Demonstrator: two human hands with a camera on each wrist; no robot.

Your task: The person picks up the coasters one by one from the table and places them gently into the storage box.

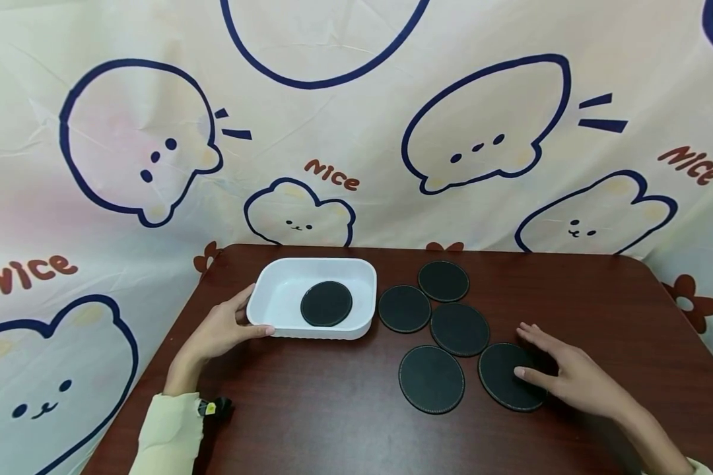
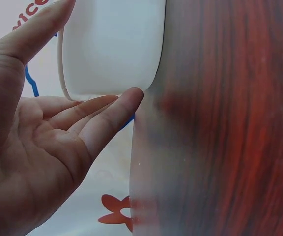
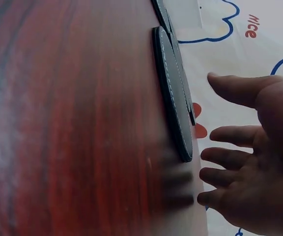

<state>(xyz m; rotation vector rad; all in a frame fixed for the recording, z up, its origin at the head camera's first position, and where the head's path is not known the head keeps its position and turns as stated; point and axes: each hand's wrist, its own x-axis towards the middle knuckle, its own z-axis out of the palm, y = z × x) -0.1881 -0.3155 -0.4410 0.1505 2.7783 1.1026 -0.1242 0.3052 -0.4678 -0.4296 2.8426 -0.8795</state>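
Note:
A white plastic tray (image 1: 264, 300) stands at the left of the table, with one round black coaster (image 1: 326, 304) lying in it. My left hand (image 1: 220, 330) holds the tray's left end, thumb along the near side and fingers against the end wall; the left wrist view shows the same grip on the tray (image 2: 114, 49). Several more coasters with stitched edges lie flat to the tray's right. My right hand (image 1: 576, 376) hovers, fingers spread, above the nearest right coaster (image 1: 505, 376), partly covering it. The right wrist view shows that coaster (image 3: 173, 93) apart from the fingers.
Other coasters lie close together on the brown table (image 1: 309, 409): one at the back (image 1: 443, 281), one by the tray (image 1: 404, 309), one in the middle (image 1: 460, 329), one in front (image 1: 431, 379). A cartoon-printed cloth (image 1: 380, 218) hangs behind the table.

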